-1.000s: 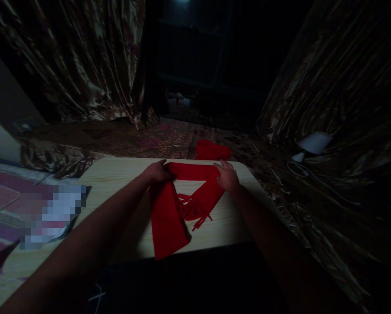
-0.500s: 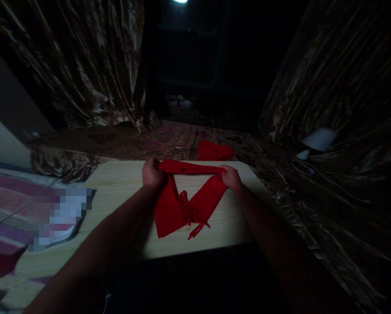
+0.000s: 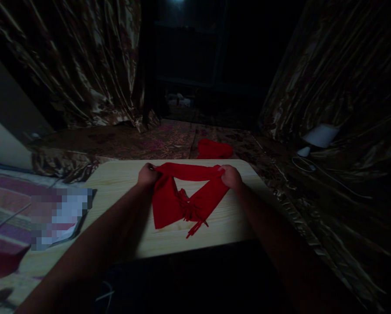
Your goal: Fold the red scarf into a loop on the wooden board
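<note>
A red fringed scarf (image 3: 169,200) lies on a pale wooden table (image 3: 117,179), bent into a triangle with its two ends crossing toward me. My left hand (image 3: 147,175) is closed on the scarf's far left corner. My right hand (image 3: 231,176) is closed on the far right corner. The band between them is stretched flat along the table's far side. The fringe (image 3: 195,220) trails toward the near edge.
A second red cloth (image 3: 214,149) lies on the patterned floor just beyond the table. A blurred flat object (image 3: 59,213) rests on the table's left side. Shiny brown curtains (image 3: 67,65) hang left and right. A white item with a cable (image 3: 317,136) sits at right.
The scarf's left end, which reached the near table edge, has been drawn up and is now shorter. My hands have shifted slightly apart, stretching the top band.
</note>
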Demonstrator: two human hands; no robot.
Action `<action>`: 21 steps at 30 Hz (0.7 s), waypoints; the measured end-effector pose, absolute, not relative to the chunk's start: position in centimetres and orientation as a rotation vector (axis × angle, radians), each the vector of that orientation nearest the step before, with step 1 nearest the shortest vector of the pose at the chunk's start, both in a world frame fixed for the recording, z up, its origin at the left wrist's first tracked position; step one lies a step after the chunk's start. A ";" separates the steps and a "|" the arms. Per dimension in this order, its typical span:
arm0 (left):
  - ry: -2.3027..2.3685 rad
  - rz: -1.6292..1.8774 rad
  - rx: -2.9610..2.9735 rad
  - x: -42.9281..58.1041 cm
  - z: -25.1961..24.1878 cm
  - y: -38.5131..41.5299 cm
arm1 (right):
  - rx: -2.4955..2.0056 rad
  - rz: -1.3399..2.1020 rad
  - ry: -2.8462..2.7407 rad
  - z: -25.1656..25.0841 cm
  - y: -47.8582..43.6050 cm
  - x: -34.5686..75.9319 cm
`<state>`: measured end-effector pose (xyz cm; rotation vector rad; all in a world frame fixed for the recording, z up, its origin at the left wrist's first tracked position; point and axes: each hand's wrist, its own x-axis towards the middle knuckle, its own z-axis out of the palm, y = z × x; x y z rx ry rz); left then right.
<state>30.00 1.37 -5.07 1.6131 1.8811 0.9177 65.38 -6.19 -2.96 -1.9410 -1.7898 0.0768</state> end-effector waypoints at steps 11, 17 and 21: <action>1.832 0.890 1.631 29.5 -5.7 1.8 | -0.921 0.260 -2.736 -0.5 -15.4 49.8; 1.844 0.964 1.618 30.0 -5.6 0.6 | -1.113 0.189 -2.818 -0.1 -15.8 52.7; 1.849 0.953 1.767 30.6 -5.3 -0.8 | -1.233 0.185 -2.796 0.5 -16.0 55.3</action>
